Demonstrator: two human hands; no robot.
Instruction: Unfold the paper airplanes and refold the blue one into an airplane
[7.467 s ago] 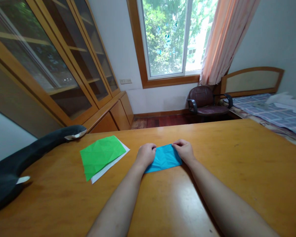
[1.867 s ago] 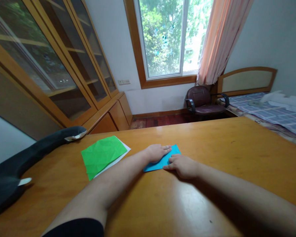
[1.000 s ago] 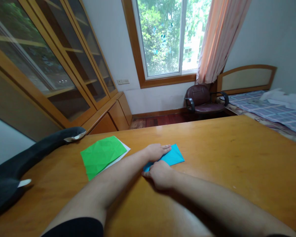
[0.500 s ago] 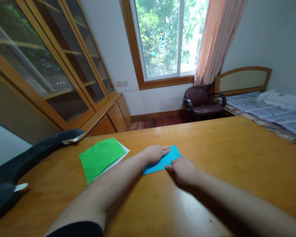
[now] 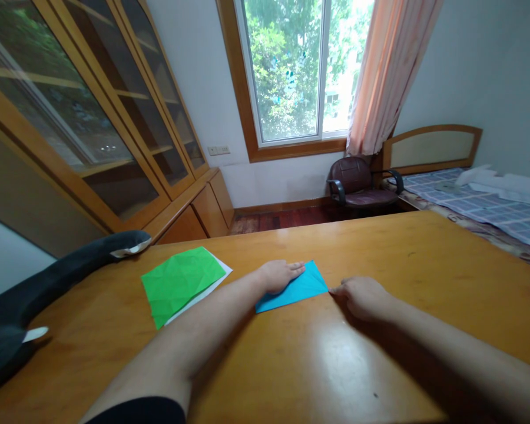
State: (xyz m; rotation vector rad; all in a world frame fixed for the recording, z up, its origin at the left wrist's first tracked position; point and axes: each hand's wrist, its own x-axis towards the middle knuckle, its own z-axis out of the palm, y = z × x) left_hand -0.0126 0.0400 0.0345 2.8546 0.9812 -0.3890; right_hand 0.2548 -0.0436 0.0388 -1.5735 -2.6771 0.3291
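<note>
A folded sheet of blue paper (image 5: 301, 288) lies on the wooden table. My left hand (image 5: 279, 275) rests flat on its upper left part, fingers stretched out to the right and covering some of it. By the paper's right corner is my right hand (image 5: 363, 297), its fingers curled in and one fingertip pointing left, at or just beyond that corner. Nothing shows in its grasp. Left of my left forearm, a creased green sheet of paper (image 5: 183, 282) lies with a white edge showing along its right side.
The wooden table (image 5: 406, 318) carries a dark, curved plush-like object (image 5: 66, 277) with white parts at the left. Beyond the table are a glass-door cabinet (image 5: 128, 147), an office chair (image 5: 357, 182) and a bed (image 5: 481, 200).
My right hand has slid right along the blue paper's near edge, from about its middle to the right corner. My left hand stays in place on the paper.
</note>
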